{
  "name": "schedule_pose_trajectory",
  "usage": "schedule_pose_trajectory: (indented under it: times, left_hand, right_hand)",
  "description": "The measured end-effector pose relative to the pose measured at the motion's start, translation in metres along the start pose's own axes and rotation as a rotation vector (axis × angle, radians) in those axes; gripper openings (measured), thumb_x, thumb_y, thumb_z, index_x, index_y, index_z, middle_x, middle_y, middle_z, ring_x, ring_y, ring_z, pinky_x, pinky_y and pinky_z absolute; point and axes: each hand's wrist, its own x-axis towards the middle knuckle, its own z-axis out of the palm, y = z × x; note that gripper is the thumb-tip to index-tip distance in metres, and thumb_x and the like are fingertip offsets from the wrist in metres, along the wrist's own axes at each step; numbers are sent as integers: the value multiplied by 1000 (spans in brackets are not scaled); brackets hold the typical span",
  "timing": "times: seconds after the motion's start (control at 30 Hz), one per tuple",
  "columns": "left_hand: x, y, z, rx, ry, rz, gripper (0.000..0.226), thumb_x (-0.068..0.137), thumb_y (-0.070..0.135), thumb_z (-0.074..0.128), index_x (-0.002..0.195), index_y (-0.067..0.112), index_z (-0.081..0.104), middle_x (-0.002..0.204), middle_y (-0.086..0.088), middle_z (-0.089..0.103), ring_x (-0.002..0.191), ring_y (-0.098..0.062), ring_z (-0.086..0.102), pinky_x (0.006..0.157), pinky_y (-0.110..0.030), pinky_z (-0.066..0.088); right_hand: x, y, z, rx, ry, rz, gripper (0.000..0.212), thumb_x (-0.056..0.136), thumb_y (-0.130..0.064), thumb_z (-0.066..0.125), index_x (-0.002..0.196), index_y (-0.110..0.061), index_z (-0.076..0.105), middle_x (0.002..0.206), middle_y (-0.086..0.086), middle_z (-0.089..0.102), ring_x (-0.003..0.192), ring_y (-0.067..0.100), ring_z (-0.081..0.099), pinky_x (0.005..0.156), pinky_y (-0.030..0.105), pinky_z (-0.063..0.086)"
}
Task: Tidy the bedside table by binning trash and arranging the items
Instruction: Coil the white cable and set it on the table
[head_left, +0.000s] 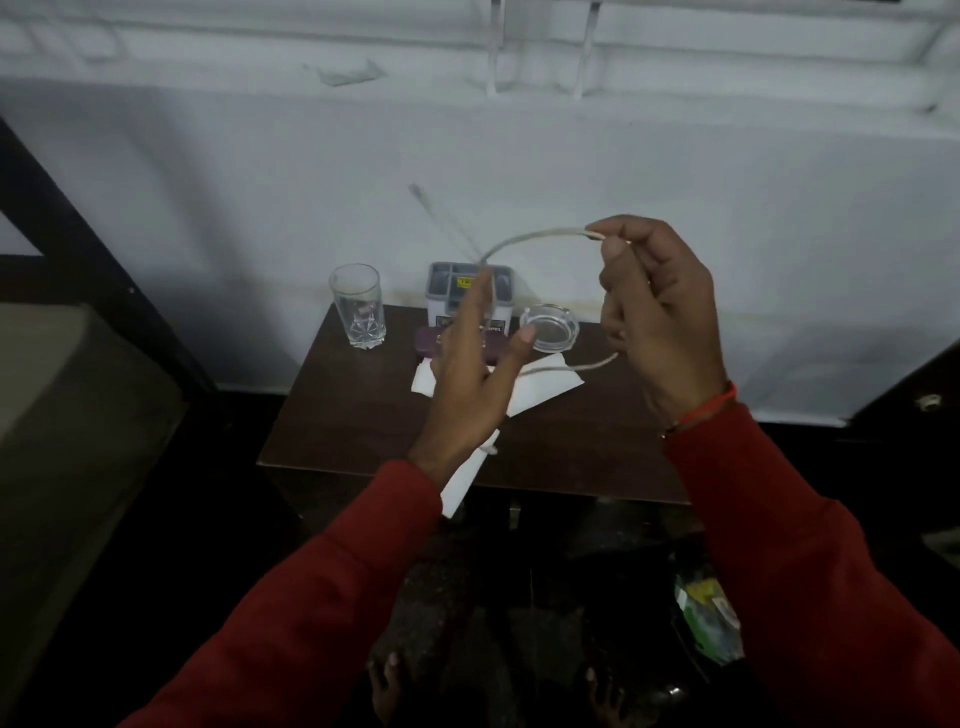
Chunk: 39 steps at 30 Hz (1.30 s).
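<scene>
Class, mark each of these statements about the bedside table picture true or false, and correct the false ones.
1. The right hand pinches a thin white cord. True.
2. The clear drinking glass lies on its side. False: it stands upright.
3. The round clear glass ashtray sits on the dark wooden table. True.
4. The left hand grips the glass. False: it is open, apart from the glass.

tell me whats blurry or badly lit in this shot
Head view: dim and uneven, with the floor and lower corners almost black while the white wall takes most of the light. The left hand and the cable it reaches for are smeared by motion; the right hand, in a grip on the cable, is sharper. The glass stays fairly crisp. Wide-angle bending shows at the edges.
</scene>
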Motion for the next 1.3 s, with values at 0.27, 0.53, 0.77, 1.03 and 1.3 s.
schedule_pose_trajectory:
  times: [0.27, 0.53, 0.77, 1.03, 1.3]
  left_hand:
    - [-16, 23, -41, -167, 232, 93, 22, 103, 18, 53, 120, 18, 40, 76, -3, 62, 63, -17, 63, 67, -37, 56]
    - [-28, 22, -108, 325, 275, -38, 27, 104, 41, 46, 94, 32, 69, 62, 9, 56, 61, -10, 57, 60, -29, 43]
    - [-64, 89, -146, -260, -443, -414, 44, 98, 55, 51, 83, 18, 71, 53, 10, 31, 40, -7, 21, 38, -17, 17]
    - [-65, 200, -157, -764, -843, -340, 44, 94, 51, 48, 67, 17, 54, 53, 5, 17, 42, -7, 8, 38, -24, 4]
    - [-50, 230, -157, -942, -729, -455, 51, 104, 42, 35, 70, 14, 61, 49, 5, 16, 39, -6, 3, 35, -16, 8]
  right_hand:
    - [12, -80, -12, 244, 86, -141, 13, 102, -16, 51, 103, -18, 64, 63, -4, 38, 41, 9, 24, 42, 16, 21]
    - [49, -132, -43, 97, 337, -108, 18, 94, -20, 50, 96, -24, 68, 67, -4, 52, 44, 10, 34, 41, 18, 25]
    - [28, -115, -30, -401, -88, 35, 22, 93, -8, 54, 105, -17, 70, 99, 10, 67, 56, 20, 51, 47, 29, 42]
    - [-35, -133, 23, -80, -668, 323, 45, 88, -53, 53, 117, -22, 67, 91, 4, 68, 66, 14, 55, 56, 27, 44]
    - [-63, -128, 37, 686, -875, 481, 76, 87, -62, 54, 133, -2, 54, 102, 32, 62, 78, 33, 67, 93, 68, 47]
